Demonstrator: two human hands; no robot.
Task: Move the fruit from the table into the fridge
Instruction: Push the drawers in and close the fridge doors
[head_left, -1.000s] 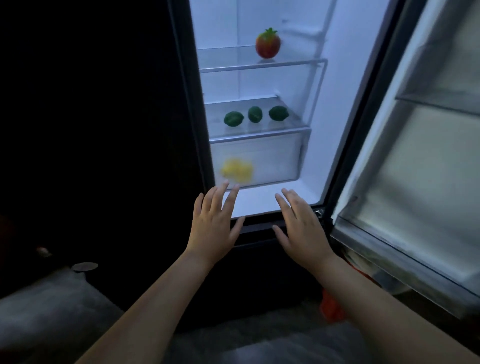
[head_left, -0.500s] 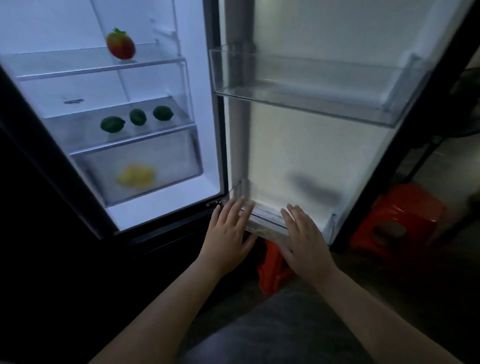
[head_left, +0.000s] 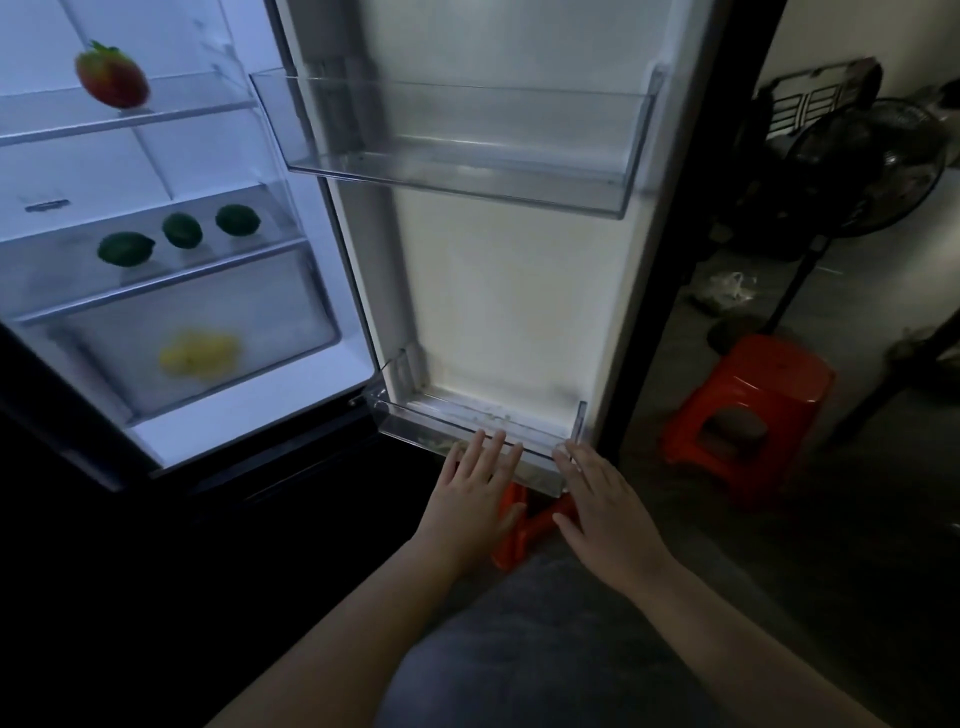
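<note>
The lit fridge (head_left: 156, 447) stands open at the left. A red strawberry-like fruit (head_left: 111, 78) sits on its upper glass shelf. Three green limes (head_left: 182, 231) lie on the shelf below. Yellow fruit (head_left: 200, 353) shows blurred through the clear drawer front. The open fridge door (head_left: 519, 291) fills the middle, with a clear upper bin (head_left: 457, 171) and a lower bin (head_left: 467, 436). My left hand (head_left: 475, 493) and my right hand (head_left: 605, 506) are spread flat, palms down, holding nothing, with fingertips at the lower bin's front edge.
A red plastic stool (head_left: 748, 415) stands on the dark floor right of the door. Another red stool (head_left: 519, 525) shows between my hands under the door. A black standing fan (head_left: 852, 171) and a plastic bag (head_left: 724, 291) are farther back right.
My view has swung right, so the fridge interior slid left and the door came to the middle. Both hands stayed open and shifted from the fridge's base to the door's lower bin.
</note>
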